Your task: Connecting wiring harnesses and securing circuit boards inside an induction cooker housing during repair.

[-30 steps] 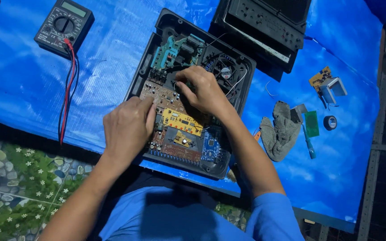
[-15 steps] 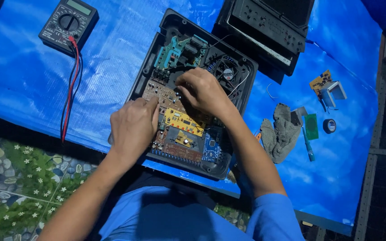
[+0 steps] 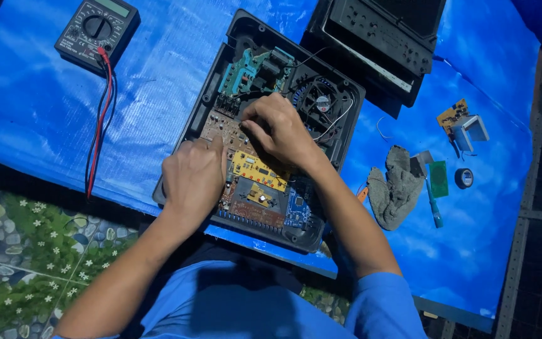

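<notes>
Blue tarpaulin (image 3: 158, 81) covers the work surface, with a flower-patterned mat (image 3: 26, 251) at its near edge; an opened black appliance case (image 3: 221, 81) lies on the tarpaulin, its circuit boards (image 3: 258, 172) and small cooling fan (image 3: 322, 102) exposed. Left hand (image 3: 192, 179) rests knuckles-up on the boards' left side, fingers curled together; right hand (image 3: 280, 129) presses down mid-board, fingertips bunched, perhaps pinching a small part, though that is hidden. Black multimeter (image 3: 97, 28) with red and black leads (image 3: 98, 119) sits far left; separate black cover (image 3: 384, 37) lies just beyond; grey rag (image 3: 396, 188) and tape roll (image 3: 464, 177) lie right.
</notes>
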